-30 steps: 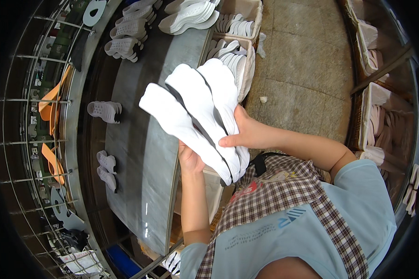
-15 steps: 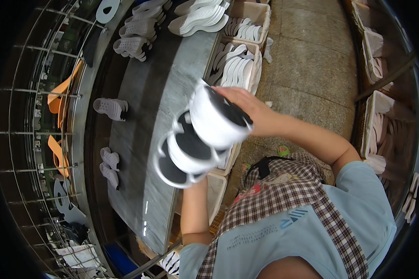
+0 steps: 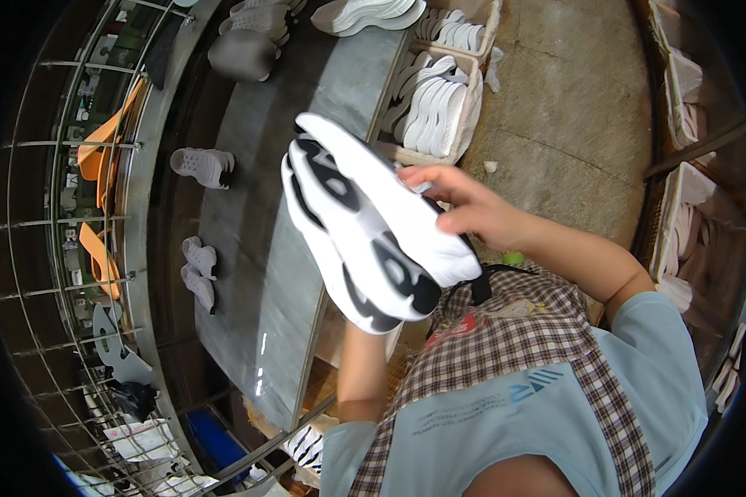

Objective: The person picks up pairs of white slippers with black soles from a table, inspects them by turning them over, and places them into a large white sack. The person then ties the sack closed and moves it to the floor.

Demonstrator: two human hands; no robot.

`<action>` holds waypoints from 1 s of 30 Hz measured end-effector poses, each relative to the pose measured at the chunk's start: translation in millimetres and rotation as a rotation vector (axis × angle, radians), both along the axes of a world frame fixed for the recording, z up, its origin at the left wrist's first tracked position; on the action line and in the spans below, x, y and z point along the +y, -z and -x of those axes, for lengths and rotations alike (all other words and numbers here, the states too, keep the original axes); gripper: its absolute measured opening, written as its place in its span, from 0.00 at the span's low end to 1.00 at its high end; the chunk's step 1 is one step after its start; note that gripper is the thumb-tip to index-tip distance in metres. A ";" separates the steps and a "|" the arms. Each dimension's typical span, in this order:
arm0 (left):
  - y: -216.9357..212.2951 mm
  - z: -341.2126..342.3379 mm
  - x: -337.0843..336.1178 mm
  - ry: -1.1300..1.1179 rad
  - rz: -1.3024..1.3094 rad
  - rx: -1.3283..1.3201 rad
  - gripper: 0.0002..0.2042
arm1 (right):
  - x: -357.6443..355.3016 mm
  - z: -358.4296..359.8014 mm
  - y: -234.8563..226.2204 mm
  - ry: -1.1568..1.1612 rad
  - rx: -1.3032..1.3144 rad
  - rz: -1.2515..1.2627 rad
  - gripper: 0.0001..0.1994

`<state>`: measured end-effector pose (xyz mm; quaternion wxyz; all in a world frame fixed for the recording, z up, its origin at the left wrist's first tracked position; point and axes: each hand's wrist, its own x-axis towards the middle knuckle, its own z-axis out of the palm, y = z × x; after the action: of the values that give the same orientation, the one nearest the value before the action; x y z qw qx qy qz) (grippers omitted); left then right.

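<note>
In mid-air over the edge of the grey bench are three white shoe soles with black patches, stacked and slightly fanned. My right hand is closed on the right side of the uppermost sole, fingers over its far edge and thumb toward me. That sole sits tilted a little apart from the two below. My left forearm ends under the lower soles and bears them from beneath; the stack hides the left hand and its fingers.
White soles lie along the far side of the grey bench, with more at its far end. Past its right edge stand bins of soles. Wire mesh borders the left; further bins stand right.
The soles have turned from end-on to lying lengthwise, their long sides now showing. My right hand has shifted slightly right and down along the top sole. The view has moved a little.
</note>
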<state>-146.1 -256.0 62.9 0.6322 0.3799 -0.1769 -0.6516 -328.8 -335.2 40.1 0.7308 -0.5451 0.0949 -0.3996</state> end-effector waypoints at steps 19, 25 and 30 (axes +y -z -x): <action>38.7 -30.4 -1.3 0.298 0.496 0.649 0.33 | 20.8 -32.7 13.0 -0.316 -0.367 -0.648 0.24; 42.5 -34.2 -2.3 0.362 0.537 0.614 0.35 | 17.3 -34.1 15.7 -0.266 -0.270 -0.623 0.29; 45.8 -39.4 -3.7 0.290 0.565 0.566 0.45 | 13.0 -23.2 14.4 -0.160 -0.270 -0.746 0.39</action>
<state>-106.7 -259.8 17.1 0.6369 -0.0311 -0.2196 -0.7384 -305.6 -322.2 25.7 0.9132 -0.1907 0.0939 -0.3476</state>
